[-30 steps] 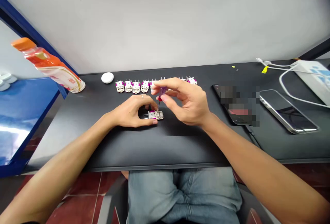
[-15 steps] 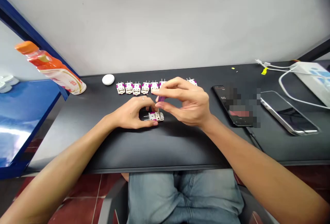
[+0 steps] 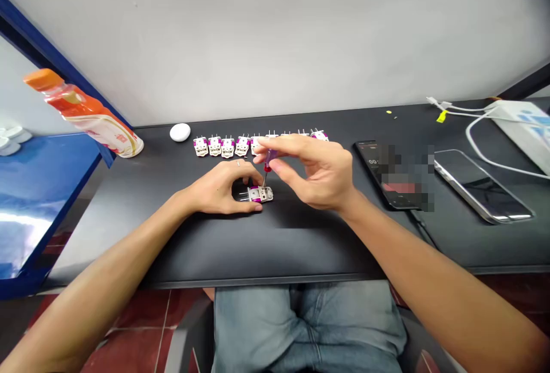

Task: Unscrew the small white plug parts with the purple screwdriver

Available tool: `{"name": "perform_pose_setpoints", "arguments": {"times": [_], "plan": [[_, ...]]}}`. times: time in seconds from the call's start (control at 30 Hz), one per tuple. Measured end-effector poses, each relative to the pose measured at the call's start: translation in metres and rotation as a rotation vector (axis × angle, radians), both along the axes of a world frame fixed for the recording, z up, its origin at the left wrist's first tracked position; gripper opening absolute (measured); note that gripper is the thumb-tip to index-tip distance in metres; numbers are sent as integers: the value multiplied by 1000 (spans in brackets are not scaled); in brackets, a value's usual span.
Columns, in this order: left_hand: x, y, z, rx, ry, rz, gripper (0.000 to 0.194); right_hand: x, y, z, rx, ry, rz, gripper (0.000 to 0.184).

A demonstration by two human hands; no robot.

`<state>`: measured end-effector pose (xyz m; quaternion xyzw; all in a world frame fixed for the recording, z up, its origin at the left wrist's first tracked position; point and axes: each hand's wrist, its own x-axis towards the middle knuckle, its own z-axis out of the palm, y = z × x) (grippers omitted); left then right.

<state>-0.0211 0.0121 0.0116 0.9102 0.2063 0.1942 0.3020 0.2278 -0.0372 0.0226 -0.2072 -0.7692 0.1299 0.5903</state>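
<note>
My left hand [image 3: 223, 187] pinches a small white and purple plug [image 3: 259, 194] between thumb and fingers on the black table. The plug lies flat with its metal pins pointing left toward my palm. In my right hand [image 3: 315, 169], thumb and fingertips grip the purple handle of a small screwdriver [image 3: 267, 165]. It stands nearly upright, a little tilted, and its shaft reaches down to the plug's upper side. The exact spot where the tip touches is too small to make out.
Behind my hands runs a row of several similar plug parts [image 3: 227, 146], partly covered by my right hand. A white round object [image 3: 180, 132] and an orange-capped bottle [image 3: 92, 115] stand left. On the right lie a black phone [image 3: 372, 172], a second phone [image 3: 483, 187] and a white box [image 3: 522, 132] with cables.
My right hand's fingers have shifted along the screwdriver handle, hiding the shaft half a second ago and showing it again now. My left hand and the plug have stayed in place.
</note>
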Motion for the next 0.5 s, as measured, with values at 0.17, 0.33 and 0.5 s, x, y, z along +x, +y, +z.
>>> {"name": "perform_pose_setpoints", "arguments": {"times": [0.17,0.33,0.5], "plan": [[1,0,0,3,-7,5,34,1,1,-2,53,-6,-47,42],[1,-1,1,8,7,-5,33,0,-1,-4,-117,31,70,53],[1,-1,2,2,1,4,33,1,0,-3,-1,4,-7,39]]}}
